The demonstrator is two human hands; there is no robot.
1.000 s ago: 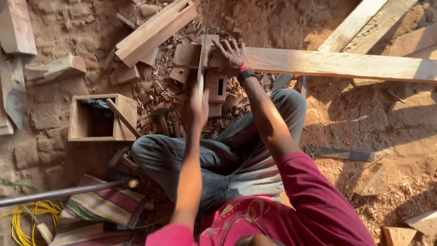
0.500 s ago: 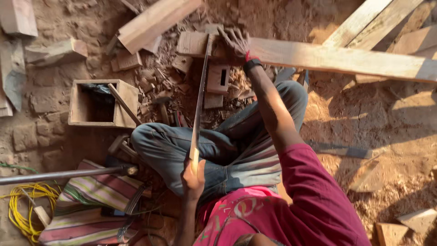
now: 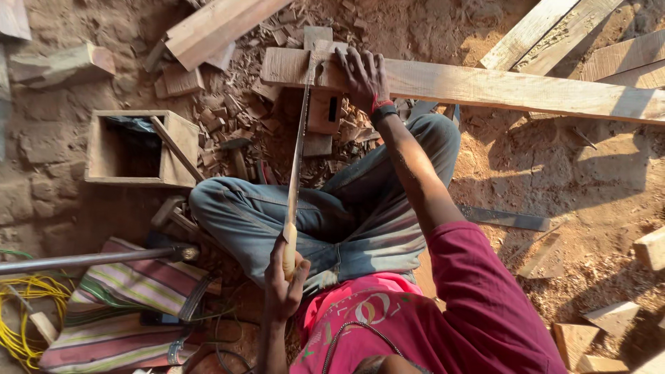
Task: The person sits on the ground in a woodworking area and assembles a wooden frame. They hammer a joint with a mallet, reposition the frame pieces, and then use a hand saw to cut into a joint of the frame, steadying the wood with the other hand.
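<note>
The left grip (image 3: 282, 280) clasps the long thin handsaw (image 3: 298, 152); the right hand (image 3: 361, 75), at twelve o'clock, should keep pinning the pale wooden plank (image 3: 485, 86) flat.

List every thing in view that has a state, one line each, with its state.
Left hand: closed round the saw handle.
Right hand: flat on the plank, pressing it down.
Saw: blade on edge, tip at the plank's near end.
Plank: lying flat across the ground, held.
Box: open on top, a stick leaning in it.
Striped bag: lying flat.
Yellow cord: loosely coiled.
</note>
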